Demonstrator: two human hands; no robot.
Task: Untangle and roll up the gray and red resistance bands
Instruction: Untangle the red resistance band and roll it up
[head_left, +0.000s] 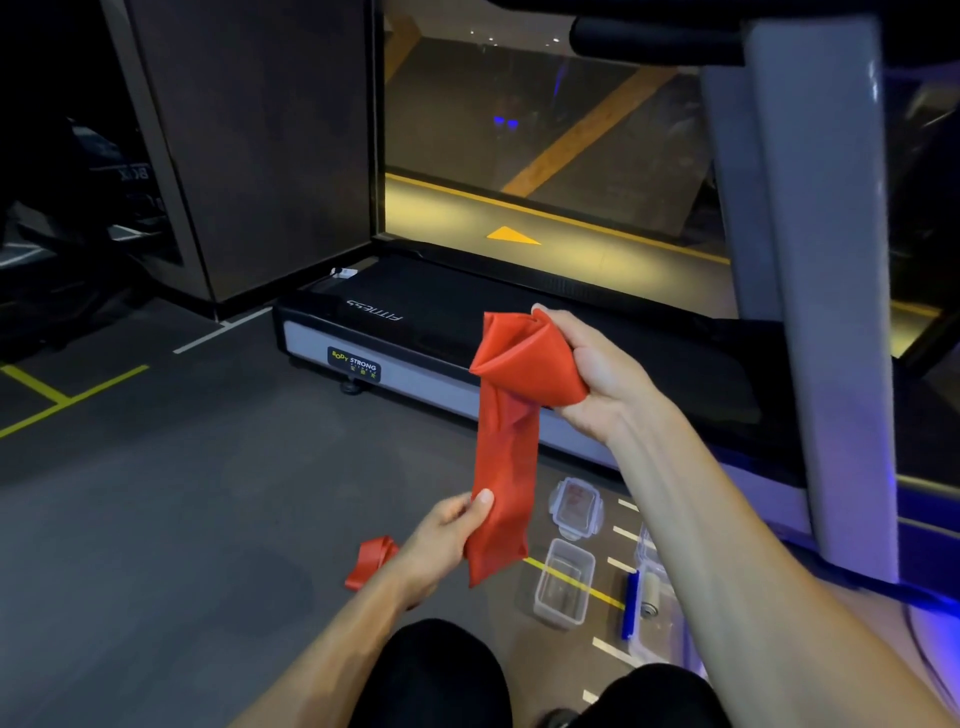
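Both hands grip red band (hanging): right hand top, left hand bottom.

It was a gym — a treadmill marked "FITNESS" and "BODY STRONG" stood on dark rubber flooring with yellow and white lines. Behind the treadmill, a glass wall — outside, pavement with yellow markings.

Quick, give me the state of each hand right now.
Left hand: pinching the lower end of the red band.
Right hand: gripping the bunched upper end of the same band.
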